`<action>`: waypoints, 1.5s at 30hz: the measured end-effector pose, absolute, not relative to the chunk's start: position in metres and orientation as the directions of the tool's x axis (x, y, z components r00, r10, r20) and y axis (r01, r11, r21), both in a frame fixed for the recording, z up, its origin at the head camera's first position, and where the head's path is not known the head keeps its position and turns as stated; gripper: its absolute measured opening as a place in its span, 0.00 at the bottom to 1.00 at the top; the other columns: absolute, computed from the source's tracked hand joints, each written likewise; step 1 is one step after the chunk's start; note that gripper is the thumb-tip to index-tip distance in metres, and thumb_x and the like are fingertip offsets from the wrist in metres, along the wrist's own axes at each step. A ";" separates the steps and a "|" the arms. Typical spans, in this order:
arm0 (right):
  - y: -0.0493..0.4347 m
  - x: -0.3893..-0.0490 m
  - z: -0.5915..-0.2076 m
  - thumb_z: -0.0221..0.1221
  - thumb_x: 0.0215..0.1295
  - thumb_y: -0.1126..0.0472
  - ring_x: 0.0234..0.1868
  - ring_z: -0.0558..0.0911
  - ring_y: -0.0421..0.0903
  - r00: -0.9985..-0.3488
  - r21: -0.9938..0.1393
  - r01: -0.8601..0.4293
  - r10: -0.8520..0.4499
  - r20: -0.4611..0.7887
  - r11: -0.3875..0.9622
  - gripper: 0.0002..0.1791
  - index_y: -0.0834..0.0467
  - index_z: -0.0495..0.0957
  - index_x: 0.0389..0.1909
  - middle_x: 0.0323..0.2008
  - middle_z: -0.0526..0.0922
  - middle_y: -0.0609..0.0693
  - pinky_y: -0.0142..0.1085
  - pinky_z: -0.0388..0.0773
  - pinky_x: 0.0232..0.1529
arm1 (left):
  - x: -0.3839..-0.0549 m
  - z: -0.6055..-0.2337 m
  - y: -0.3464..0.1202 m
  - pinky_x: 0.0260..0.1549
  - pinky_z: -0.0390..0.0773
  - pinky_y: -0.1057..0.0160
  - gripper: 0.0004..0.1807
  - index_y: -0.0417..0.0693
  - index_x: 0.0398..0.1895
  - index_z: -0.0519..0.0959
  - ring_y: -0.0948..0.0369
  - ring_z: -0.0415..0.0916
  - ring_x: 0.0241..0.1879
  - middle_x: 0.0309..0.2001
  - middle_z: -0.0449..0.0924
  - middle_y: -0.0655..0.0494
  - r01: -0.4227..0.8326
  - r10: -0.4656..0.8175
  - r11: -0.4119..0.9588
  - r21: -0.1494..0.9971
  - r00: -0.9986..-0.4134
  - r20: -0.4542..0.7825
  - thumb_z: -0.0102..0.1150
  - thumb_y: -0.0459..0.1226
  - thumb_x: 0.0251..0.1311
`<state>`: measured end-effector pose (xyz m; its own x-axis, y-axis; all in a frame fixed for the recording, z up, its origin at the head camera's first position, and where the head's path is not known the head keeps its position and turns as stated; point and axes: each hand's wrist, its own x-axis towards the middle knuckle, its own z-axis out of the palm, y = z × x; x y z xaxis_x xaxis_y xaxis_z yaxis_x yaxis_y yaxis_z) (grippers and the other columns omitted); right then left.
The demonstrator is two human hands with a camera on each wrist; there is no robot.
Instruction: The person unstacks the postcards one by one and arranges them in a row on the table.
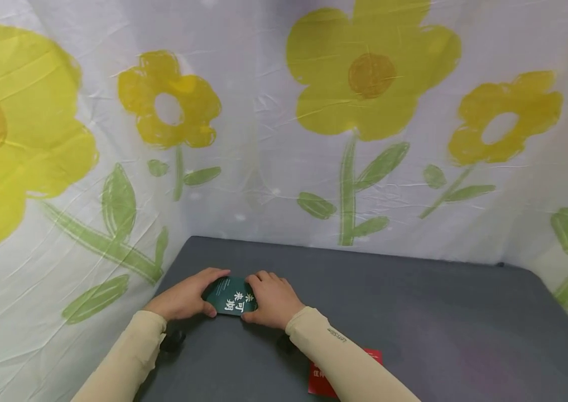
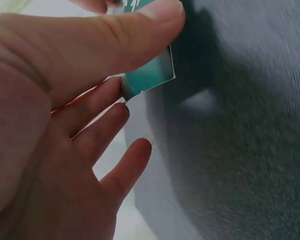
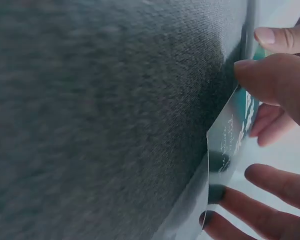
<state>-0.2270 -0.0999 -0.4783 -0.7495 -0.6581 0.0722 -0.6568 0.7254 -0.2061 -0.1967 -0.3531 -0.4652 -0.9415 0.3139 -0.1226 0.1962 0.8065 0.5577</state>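
A dark green card (image 1: 234,297) with large white characters is held between both hands, just above the grey table. In the head view my left hand (image 1: 186,295) grips its left end, thumb at the near edge and fingers at the far edge. At the right end, my right hand (image 1: 275,300) holds it with the thumb low and the fingers over the far edge. The left wrist view shows the thumb lying across the card's face (image 2: 149,77), the lower fingers spread apart. From the right wrist, the card's glossy surface (image 3: 227,130) appears at a steep slant.
A red card (image 1: 321,382) with pale lettering lies on the grey tabletop (image 1: 414,318), partly covered by my right forearm. Small black objects (image 1: 172,340) show beside the wrists. White cloth (image 1: 259,184) printed with yellow flowers hangs around the table's far and side edges.
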 end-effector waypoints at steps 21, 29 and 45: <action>-0.112 -0.225 -0.478 0.72 0.66 0.34 0.66 0.81 0.50 -0.756 -0.151 -0.652 -0.653 0.050 0.743 0.42 0.50 0.75 0.74 0.68 0.82 0.49 0.49 0.83 0.64 | -0.198 -0.464 -0.354 0.64 0.78 0.41 0.53 0.39 0.82 0.65 0.40 0.72 0.72 0.79 0.66 0.35 0.218 0.335 0.831 0.511 -0.931 -0.147 0.83 0.31 0.51; -0.101 -0.224 -0.477 0.72 0.63 0.32 0.69 0.81 0.50 -0.775 -0.203 -0.626 -0.630 0.053 0.753 0.48 0.53 0.71 0.77 0.72 0.79 0.52 0.50 0.83 0.65 | -0.198 -0.462 -0.346 0.69 0.73 0.35 0.55 0.35 0.83 0.61 0.32 0.62 0.78 0.82 0.59 0.31 0.189 0.311 0.839 0.511 -0.936 -0.164 0.81 0.29 0.51; 0.058 -0.162 -0.455 0.73 0.63 0.33 0.74 0.78 0.60 -0.818 -0.388 -0.535 -0.574 0.017 0.751 0.51 0.57 0.70 0.79 0.75 0.76 0.57 0.65 0.77 0.69 | -0.145 -0.466 -0.202 0.76 0.63 0.28 0.57 0.46 0.86 0.60 0.44 0.56 0.85 0.85 0.60 0.49 0.360 0.468 0.783 0.508 -0.878 -0.098 0.81 0.49 0.57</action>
